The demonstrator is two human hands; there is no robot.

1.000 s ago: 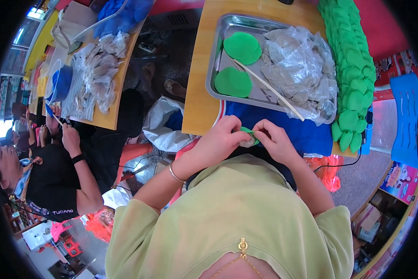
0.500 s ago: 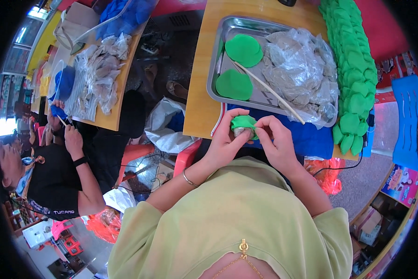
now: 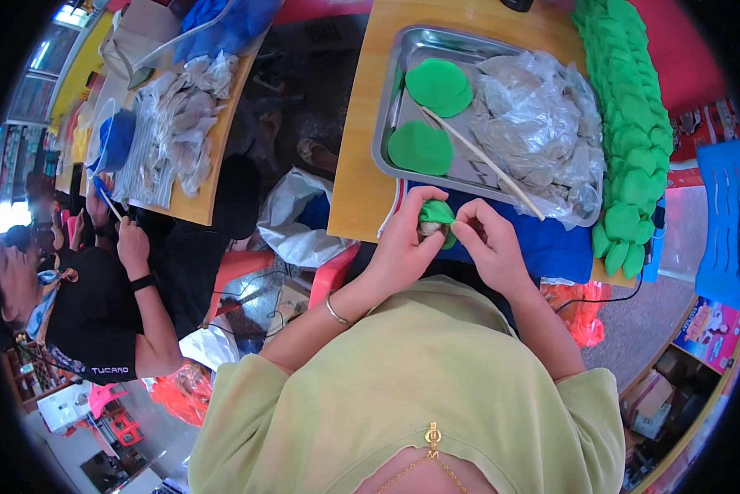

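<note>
Just past the near edge of the tray, my left hand (image 3: 400, 253) is closed around a small greyish lump (image 3: 427, 230) with a thin green round piece (image 3: 437, 212) folded over it. My right hand (image 3: 493, 253), thumb and forefinger bent together, pinches at the right edge of that green piece. In the metal tray (image 3: 380, 136) beyond lie two flat piles of green discs (image 3: 437, 86) and a pale wooden stick (image 3: 481, 160) slanting across the rim. Crumpled clear plastic bags (image 3: 534, 115) with grey contents fill the tray's right side.
Overlapping green rounded pieces (image 3: 633, 132) form a long row along the table's right side. Blue cloth (image 3: 534, 247) hangs below the tray. A white sack (image 3: 300, 226) and red stool (image 3: 333, 272) stand left. Further left, a co-worker (image 3: 98, 321) holds a stick at another table (image 3: 197, 202).
The green piece has turned a little in my left fingers, showing more of the greyish lump. My right fingertips have shifted slightly. The co-worker's hands have moved slightly too.
</note>
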